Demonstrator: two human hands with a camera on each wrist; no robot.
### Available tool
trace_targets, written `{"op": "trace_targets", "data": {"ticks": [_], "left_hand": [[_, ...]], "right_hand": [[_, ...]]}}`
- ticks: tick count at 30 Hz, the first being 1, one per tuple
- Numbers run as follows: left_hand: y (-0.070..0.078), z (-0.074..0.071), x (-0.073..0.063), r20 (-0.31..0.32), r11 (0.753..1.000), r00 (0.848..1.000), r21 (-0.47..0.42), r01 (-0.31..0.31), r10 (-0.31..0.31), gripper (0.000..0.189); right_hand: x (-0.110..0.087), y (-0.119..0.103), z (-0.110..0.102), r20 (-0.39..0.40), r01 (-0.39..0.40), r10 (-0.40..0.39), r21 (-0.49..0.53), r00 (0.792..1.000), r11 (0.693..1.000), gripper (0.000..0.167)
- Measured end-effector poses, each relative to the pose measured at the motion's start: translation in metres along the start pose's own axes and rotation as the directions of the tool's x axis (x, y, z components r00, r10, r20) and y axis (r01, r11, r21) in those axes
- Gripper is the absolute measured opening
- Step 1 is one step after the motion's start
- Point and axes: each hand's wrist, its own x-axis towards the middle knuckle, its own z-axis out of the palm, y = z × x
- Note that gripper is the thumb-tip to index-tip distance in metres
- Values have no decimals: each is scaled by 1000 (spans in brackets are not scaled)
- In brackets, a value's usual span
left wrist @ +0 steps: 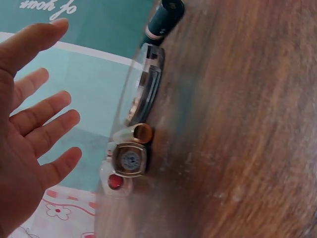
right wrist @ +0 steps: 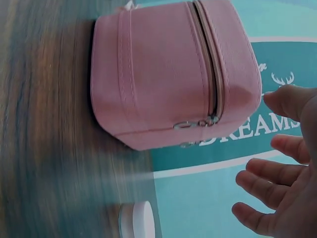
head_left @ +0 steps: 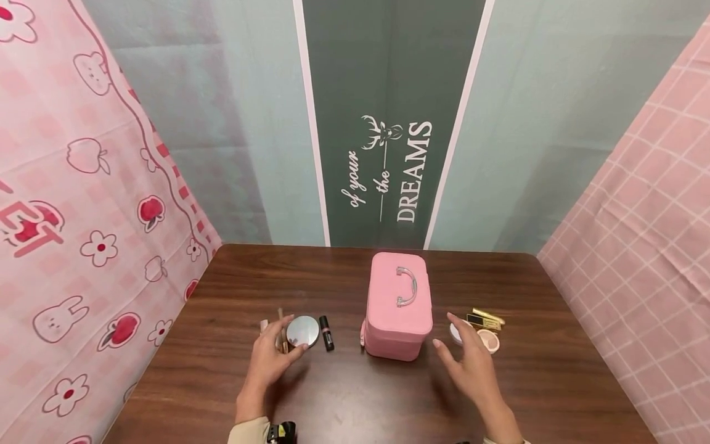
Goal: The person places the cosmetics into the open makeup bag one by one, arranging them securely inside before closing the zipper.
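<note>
A pink vanity case [head_left: 396, 302] with a silver handle on its lid stands upright on the table; its zip shows in the right wrist view [right wrist: 163, 74]. My left hand [head_left: 269, 357] hovers, fingers spread, over a round mirror-topped compact [head_left: 302, 331] and several small cosmetic tubes [left wrist: 130, 161] partly hidden by the fingers. A black lipstick tube [head_left: 326, 333] lies just right of the compact. My right hand [head_left: 474, 367] is held with spread fingers at the case's right side, holding nothing. Behind it sits a white-lidded round jar [right wrist: 142, 220], partly covered by the fingers in the head view.
Beyond my right hand lie a small round beige compact [head_left: 488, 341] and gold-coloured slim cosmetics [head_left: 484, 321]. The brown wooden table [head_left: 355, 401] ends at a green and pale-blue backdrop [head_left: 388, 74]. Pink patterned cloths [head_left: 100, 203] hang on both sides.
</note>
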Motion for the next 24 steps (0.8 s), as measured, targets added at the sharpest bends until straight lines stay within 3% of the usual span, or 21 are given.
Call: {"op": "trace_targets", "data": {"ticks": [6, 13, 19, 24], "left_hand": [[-7, 5, 3, 16, 1000, 1000, -12, 19, -19, 68], [-18, 10, 4, 29, 999, 998, 20, 48, -48, 71], [-23, 12, 6, 66, 996, 995, 57, 72, -76, 73], [-26, 15, 11, 84, 994, 994, 89, 58, -66, 75]], "right_hand": [[2, -5, 8, -81, 89, -83, 81, 993, 993, 59], [8, -10, 18, -90, 118, -105, 159, 990, 980, 57], [16, -15, 26, -122, 194, -176, 163, 977, 967, 58], [24, -22, 32, -99, 235, -223, 130, 970, 963, 59]]}}
